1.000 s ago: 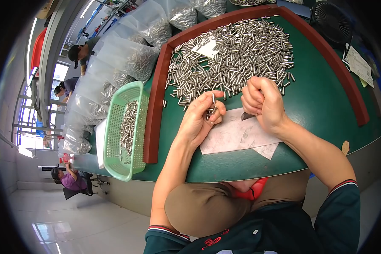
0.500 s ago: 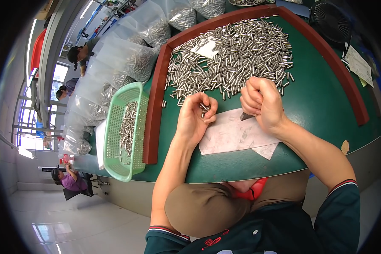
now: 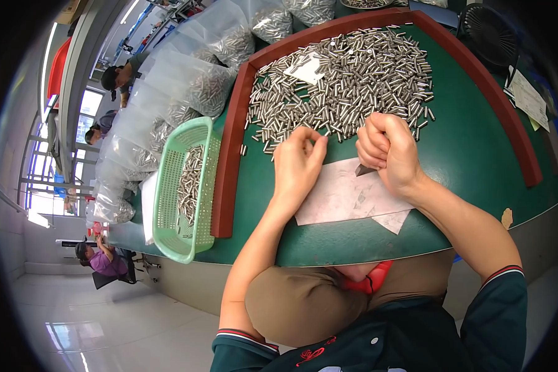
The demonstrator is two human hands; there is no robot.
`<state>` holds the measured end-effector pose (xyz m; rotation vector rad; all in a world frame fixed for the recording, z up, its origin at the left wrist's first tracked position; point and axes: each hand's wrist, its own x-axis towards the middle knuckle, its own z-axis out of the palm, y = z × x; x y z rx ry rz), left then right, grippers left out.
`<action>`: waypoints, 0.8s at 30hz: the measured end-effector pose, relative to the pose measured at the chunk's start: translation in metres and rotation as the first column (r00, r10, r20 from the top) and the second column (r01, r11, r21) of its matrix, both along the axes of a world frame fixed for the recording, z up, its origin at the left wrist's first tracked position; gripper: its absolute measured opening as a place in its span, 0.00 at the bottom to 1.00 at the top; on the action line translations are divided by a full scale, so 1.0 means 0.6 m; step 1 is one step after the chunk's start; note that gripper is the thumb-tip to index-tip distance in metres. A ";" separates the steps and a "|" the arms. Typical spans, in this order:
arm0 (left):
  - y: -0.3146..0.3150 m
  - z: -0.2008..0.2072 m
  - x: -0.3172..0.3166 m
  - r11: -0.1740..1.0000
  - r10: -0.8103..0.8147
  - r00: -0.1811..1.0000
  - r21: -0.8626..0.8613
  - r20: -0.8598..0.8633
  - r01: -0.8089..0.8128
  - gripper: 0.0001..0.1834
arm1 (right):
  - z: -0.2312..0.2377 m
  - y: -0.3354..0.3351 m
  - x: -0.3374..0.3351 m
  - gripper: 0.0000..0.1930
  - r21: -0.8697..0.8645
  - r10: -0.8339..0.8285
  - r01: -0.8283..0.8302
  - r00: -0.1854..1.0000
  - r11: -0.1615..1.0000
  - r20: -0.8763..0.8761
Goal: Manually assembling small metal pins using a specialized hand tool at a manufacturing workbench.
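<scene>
My left hand (image 3: 299,162) is palm down at the near edge of a heap of short metal pins (image 3: 347,84), its fingers curled and thumb closed against them. Several pins showed in its fingers half a second ago; the grip now hides them. My right hand (image 3: 387,152) is a fist above a stained pale sheet of paper (image 3: 335,197). From below that fist sticks out a dark, pointed piece (image 3: 364,169), whose kind I cannot make out. Another scrap of paper (image 3: 304,69) lies among the pins.
A dark red wooden frame (image 3: 229,155) borders the heap on the green tabletop (image 3: 471,149). Left of it stands a light green basket (image 3: 195,245) with pins inside. Clear bags of pins (image 3: 208,93) line the table beyond. A black fan (image 3: 487,34) stands far right; people sit leftward.
My left hand has turned palm down and moved slightly right and up to the heap's edge, hiding the pins in its fingers. My right fist keeps almost the same place.
</scene>
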<state>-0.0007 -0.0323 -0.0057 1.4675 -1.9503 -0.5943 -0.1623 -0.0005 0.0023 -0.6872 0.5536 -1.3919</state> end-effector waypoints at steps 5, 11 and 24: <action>0.003 0.013 0.033 0.654 0.370 0.277 0.460 -0.887 0.601 0.07 | 0.003 0.001 0.000 0.19 -0.014 0.003 -0.002 1.000 1.000 0.003; -0.002 -0.002 0.029 0.633 0.268 0.274 0.383 -0.924 0.673 0.04 | -0.002 -0.003 0.000 0.20 -0.007 -0.001 0.001 1.000 1.000 0.005; 0.001 0.002 0.030 0.638 0.258 0.349 0.431 -0.901 0.638 0.09 | 0.001 0.000 0.001 0.19 0.002 0.012 -0.012 1.000 1.000 0.012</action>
